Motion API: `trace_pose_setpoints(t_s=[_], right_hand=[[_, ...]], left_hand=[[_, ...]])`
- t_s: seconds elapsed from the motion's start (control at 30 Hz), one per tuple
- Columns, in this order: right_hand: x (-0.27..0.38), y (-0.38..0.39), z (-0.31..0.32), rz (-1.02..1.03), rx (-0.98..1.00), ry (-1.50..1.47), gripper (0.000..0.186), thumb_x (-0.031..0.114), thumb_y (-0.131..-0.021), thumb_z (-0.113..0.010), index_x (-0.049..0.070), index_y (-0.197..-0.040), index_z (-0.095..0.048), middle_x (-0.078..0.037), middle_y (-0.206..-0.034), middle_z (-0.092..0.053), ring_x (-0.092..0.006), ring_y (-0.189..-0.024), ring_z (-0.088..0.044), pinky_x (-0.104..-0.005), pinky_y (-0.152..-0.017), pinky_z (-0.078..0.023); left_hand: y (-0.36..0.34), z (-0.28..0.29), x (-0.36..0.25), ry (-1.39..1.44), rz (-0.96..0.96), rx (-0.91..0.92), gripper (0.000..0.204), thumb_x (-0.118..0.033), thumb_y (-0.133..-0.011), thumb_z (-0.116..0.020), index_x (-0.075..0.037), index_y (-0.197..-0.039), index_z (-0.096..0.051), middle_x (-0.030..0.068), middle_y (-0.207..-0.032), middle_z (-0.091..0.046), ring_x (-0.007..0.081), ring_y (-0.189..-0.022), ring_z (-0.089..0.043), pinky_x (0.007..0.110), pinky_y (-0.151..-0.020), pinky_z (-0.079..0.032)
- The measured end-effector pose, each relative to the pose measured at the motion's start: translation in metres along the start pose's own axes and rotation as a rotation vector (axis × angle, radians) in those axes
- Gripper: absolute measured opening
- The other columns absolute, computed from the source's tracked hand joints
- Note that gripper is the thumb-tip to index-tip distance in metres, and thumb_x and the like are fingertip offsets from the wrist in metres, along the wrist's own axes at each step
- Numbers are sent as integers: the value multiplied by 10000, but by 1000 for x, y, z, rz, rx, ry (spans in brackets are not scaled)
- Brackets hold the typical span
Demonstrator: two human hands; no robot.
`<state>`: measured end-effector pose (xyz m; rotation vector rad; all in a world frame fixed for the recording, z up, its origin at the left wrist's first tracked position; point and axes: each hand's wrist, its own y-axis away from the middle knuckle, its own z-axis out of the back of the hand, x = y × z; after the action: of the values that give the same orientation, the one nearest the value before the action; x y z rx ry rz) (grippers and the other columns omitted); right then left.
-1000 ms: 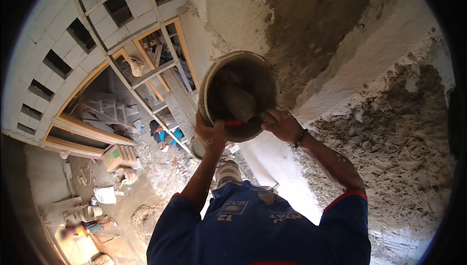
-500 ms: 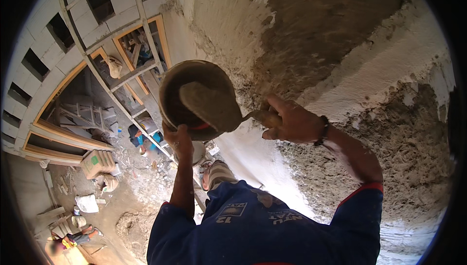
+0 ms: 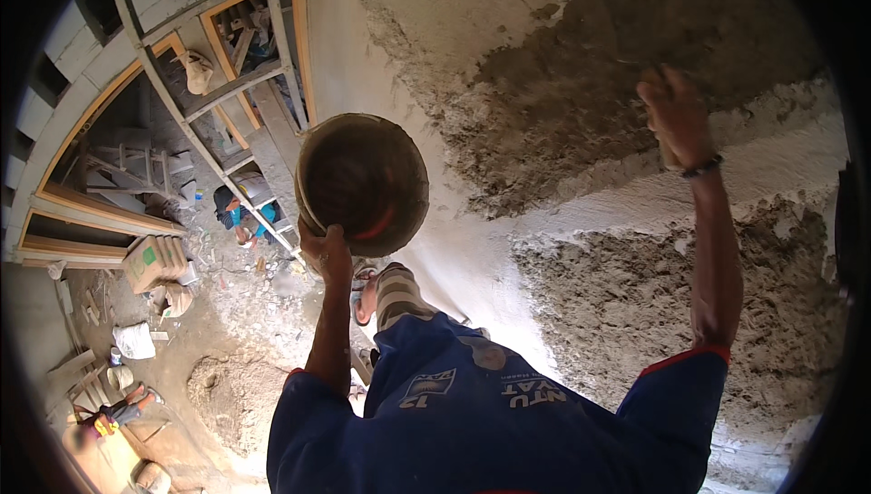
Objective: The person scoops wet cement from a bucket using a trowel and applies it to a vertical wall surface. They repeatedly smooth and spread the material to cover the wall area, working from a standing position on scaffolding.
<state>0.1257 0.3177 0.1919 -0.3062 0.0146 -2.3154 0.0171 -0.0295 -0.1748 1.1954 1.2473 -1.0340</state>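
Observation:
My left hand (image 3: 327, 254) grips the near rim of a round, mortar-caked bucket (image 3: 413, 187). The bucket's mouth faces me; its inside is dark, with a reddish patch low on the wall. Far to the right, my right hand (image 3: 679, 120) is closed round the handle of a trowel (image 3: 670, 156), held up against the wall (image 3: 581, 122). The trowel's blade is hard to make out against the dark, wet-looking mortar there. A dark band circles my right wrist.
A ladder-like frame (image 3: 238, 86) rises at the left. Far below, a crouching person (image 3: 245, 213) and another person (image 3: 118, 417) are on the rubble-strewn floor. Stacked sacks (image 3: 154, 263) stand by the orange door frames. Below a pale ledge (image 3: 635, 204), the wall is rough.
My right hand has carried the trowel out of the bucket, up and right to the wall. The bucket stays in my left hand, and its inside now shows. The view has shifted slightly.

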Motion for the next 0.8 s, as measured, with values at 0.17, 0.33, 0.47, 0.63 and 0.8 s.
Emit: trace_pose_setpoints(t_s=[0.17, 0.33, 0.47, 0.63, 0.8], right_hand=[[9, 43, -4, 12, 248, -328, 513, 255, -878, -645, 11, -1287, -453, -89, -829, -619, -107, -589, -604, -238, -421, -504], [-22, 92, -114, -119, 753, -544, 396, 185, -847, -680, 6, -1147, -493, -47, -691, -582, -105, -525, -576, -229, -403, -490], [-15, 123, -158, -302, 974, -1028, 360, 148, -878, -616, 2, -1156, -439, -114, -820, -583, -178, -584, -620, -348, -544, -575], [14, 148, -186, -437, 1044, -1643, 337, 118, -876, -600, 54, -1166, -442, -110, -838, -560, -221, -645, -623, -393, -571, -564], [62, 134, -228, -522, 688, -1686, 260, 121, -843, -641, 65, -1039, -481, -84, -805, -551, -184, -602, -585, -352, -491, -516]], left_hand=[[5, -24, -11, 119, -16, 68, 560, -33, -652, -518, 82, -1200, -512, 195, -1030, -643, 284, -915, -622, 349, -878, -465], [20, -39, -38, 188, 37, 245, 526, 5, -668, -538, 40, -1193, -519, 126, -1062, -627, 204, -943, -592, 292, -869, -455], [38, -46, -56, 199, 2, 248, 506, -5, -684, -536, 55, -1187, -525, 122, -1042, -635, 195, -933, -598, 305, -866, -465], [54, -58, -77, 101, -120, 217, 503, -1, -692, -547, 60, -1191, -518, 138, -1047, -637, 209, -940, -608, 310, -864, -471], [69, -69, -88, 54, -163, 183, 493, -9, -711, -570, 54, -1197, -518, 146, -1044, -639, 206, -935, -613, 312, -850, -478]])
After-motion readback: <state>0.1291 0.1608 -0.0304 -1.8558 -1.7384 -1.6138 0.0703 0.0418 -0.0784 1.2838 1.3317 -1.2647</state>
